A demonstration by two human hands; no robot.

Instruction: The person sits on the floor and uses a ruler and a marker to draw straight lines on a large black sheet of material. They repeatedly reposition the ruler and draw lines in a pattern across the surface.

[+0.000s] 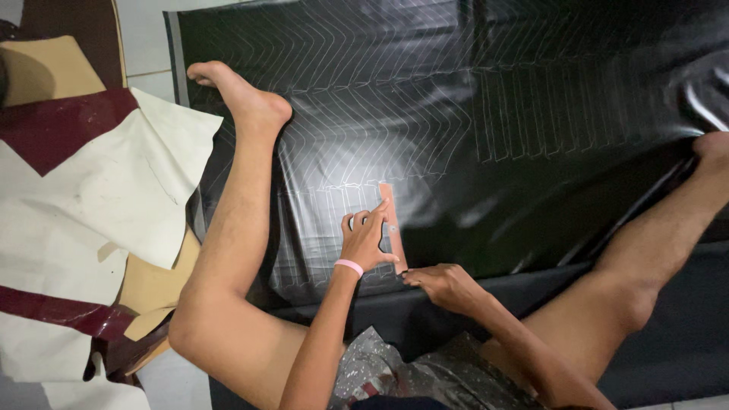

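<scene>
Left hand [364,241] fingers spread, pressing pinkish template strip [392,224] onto black sheet [531,114]; right hand [444,285] grip hidden; scraps [99,190] left.

White sheets [99,190] lie left of the tiled floor strip [148,45], overlapping dark red pieces [53,125]. Tan pieces [42,68] sit further left of that strip; another tan piece [152,288] lies below the sheets.

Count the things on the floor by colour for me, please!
Black sheet: 1
Pinkish template strip under the left hand: 1
Cream sheets: 2
Maroon pieces: 2
Tan pieces: 2
Total: 8
</scene>
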